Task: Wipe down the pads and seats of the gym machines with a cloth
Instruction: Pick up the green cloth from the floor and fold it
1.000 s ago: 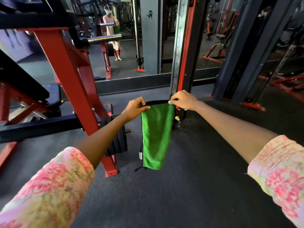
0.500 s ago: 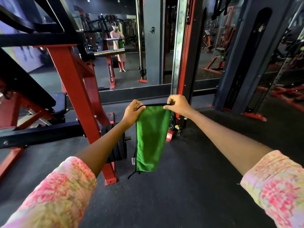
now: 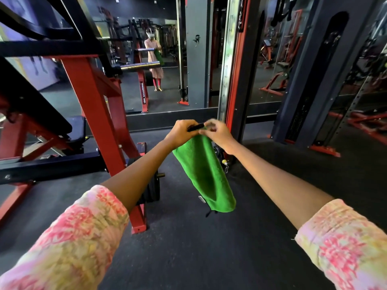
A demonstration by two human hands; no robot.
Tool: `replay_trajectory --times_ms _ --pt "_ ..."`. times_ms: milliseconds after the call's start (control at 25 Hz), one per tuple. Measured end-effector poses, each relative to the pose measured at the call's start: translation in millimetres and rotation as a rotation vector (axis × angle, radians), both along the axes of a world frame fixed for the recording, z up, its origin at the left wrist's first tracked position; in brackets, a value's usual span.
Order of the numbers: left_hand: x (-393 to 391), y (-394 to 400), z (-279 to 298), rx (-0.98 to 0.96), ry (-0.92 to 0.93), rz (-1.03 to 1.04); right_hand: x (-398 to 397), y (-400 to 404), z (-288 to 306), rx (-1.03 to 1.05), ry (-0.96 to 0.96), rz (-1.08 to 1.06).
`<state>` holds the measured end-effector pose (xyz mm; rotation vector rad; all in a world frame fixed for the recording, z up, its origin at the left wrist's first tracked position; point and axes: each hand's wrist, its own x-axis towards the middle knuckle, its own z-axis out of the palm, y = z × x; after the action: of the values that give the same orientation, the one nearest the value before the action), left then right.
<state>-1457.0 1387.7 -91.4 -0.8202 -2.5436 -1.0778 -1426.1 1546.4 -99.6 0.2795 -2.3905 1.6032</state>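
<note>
Both hands meet at arm's length: the left hand (image 3: 181, 130) and right hand (image 3: 217, 133) each pinch the black-trimmed top edge of a fuzzy green cloth (image 3: 204, 174). It hangs below their grip in a long folded drape over dark speckled floor (image 3: 188, 248). A glossy red steel frame (image 3: 98, 126) slants left of the hands.

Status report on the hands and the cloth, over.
Left hand and right hand pinch the cloth top edge, hands together. Cloth hangs folded over the floor, touching no pad. Bench pad off left, nothing between.
</note>
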Motion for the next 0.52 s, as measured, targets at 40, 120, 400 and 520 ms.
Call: replay_trajectory --times_ms 40,120,400,520 --pt "0.7 2.8 1.6 0.029 0.003 0.0 3.3 3.4 -11.7 -0.037 -0.098 0.04" --pt "1.0 7.0 6.2 0.067 0.035 0.01 7.6 9.9 -48.9 0.031 -0.262 0.028" --pt "-6.7 -27.6 6.4 0.064 0.099 0.215 15.8 29.8 -163.7 0.254 -0.642 -0.158" --pt "-8.3 -36.5 -21.5 -0.086 0.119 0.145 4.2 12.4 -138.6 0.03 -0.624 -0.183"
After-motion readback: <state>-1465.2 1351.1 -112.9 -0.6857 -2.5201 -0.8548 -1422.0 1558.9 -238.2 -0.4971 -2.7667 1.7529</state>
